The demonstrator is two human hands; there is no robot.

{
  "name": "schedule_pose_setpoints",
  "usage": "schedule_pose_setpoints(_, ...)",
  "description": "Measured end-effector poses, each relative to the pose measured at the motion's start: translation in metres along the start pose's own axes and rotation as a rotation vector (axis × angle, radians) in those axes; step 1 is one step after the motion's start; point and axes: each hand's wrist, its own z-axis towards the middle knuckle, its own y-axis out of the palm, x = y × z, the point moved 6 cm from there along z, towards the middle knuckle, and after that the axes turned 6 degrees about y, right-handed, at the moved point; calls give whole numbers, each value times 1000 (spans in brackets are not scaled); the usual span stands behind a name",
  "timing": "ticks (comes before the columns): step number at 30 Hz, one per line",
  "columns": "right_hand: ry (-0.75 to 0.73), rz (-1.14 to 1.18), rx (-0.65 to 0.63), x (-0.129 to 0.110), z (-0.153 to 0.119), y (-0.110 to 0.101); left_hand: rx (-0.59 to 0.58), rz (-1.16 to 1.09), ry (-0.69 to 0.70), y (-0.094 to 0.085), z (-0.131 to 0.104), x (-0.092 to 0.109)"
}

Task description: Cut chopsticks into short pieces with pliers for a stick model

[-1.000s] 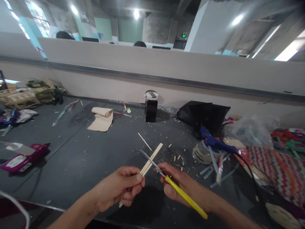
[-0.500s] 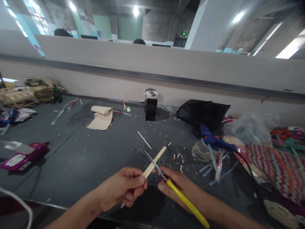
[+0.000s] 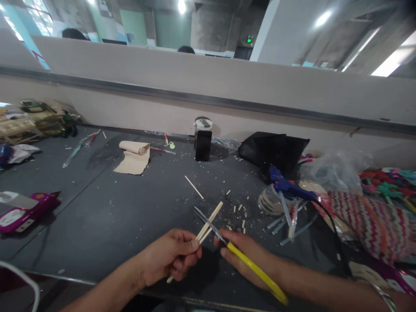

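Observation:
Thin pale wooden sticks (image 3: 215, 213) are pinched between the thumb and fingers of my left hand (image 3: 183, 255). They slant up to the right, splayed slightly apart, and a short end pokes out below the hand. My right hand (image 3: 242, 255) is closed on scissors (image 3: 250, 262) with a yellow handle. The metal blades cross the sticks just above my left fingertips. One stick reaches well beyond the blades; another seems to end at them. How far apart the blades are is hard to make out.
Small cut stick pieces (image 3: 240, 207) and a longer thin stick (image 3: 194, 187) lie on the dark table (image 3: 130, 208). A blue glue gun (image 3: 289, 186) is at right, a purple tool (image 3: 29, 212) at left. A phone (image 3: 203, 146) and rolled brown paper (image 3: 134, 158) stand farther back.
The sticks have spread apart near the blades, and one now appears shorter. Both hands keep nearly the same place while the whole view has shifted slightly.

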Motion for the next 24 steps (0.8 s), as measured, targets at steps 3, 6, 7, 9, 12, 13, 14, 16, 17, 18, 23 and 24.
schedule_pose_setpoints(3, 37, 3, -35, 1, 3, 3, -4, -12, -5, -5, 3, -5)
schedule_pose_setpoints(6, 29, -2, -11, 2, 6, 3, -16, -44, -9, -9, 6, -7)
schedule_pose_setpoints(7, 35, 0, -6, 3, 7, 4, -15, -46, -12, -10, 7, -8)
schedule_pose_setpoints(9, 62, 6, -3, 7, 8, 5, -4, -31, -20, -12, 8, -7)
schedule_pose_setpoints(12, 88, 10, 5, 9, 11, 6, 14, 4, -28, -13, 9, -5)
schedule_pose_setpoints(13, 89, 10, 7, 9, 12, 6, 18, 16, -29, -14, 10, -4)
schedule_pose_setpoints(14, 98, 14, 7, 9, 13, 6, 25, 34, -29, -14, 11, -3)
schedule_pose_setpoints(16, 139, 21, 5, 9, 15, 5, 53, 97, -27, -17, 13, -3)
schedule_pose_setpoints(17, 163, 23, 6, 10, 16, 4, 74, 145, -24, -19, 15, -4)
schedule_pose_setpoints(18, 178, 27, 9, 10, 17, 3, 101, 210, -19, -20, 16, -4)
schedule_pose_setpoints(23, 166, 27, 36, 8, 17, 0, 255, 849, 256, -14, 21, 19)
schedule_pose_setpoints(24, 180, 27, 38, 9, 17, 0, 280, 1001, 322, -9, 21, 24)
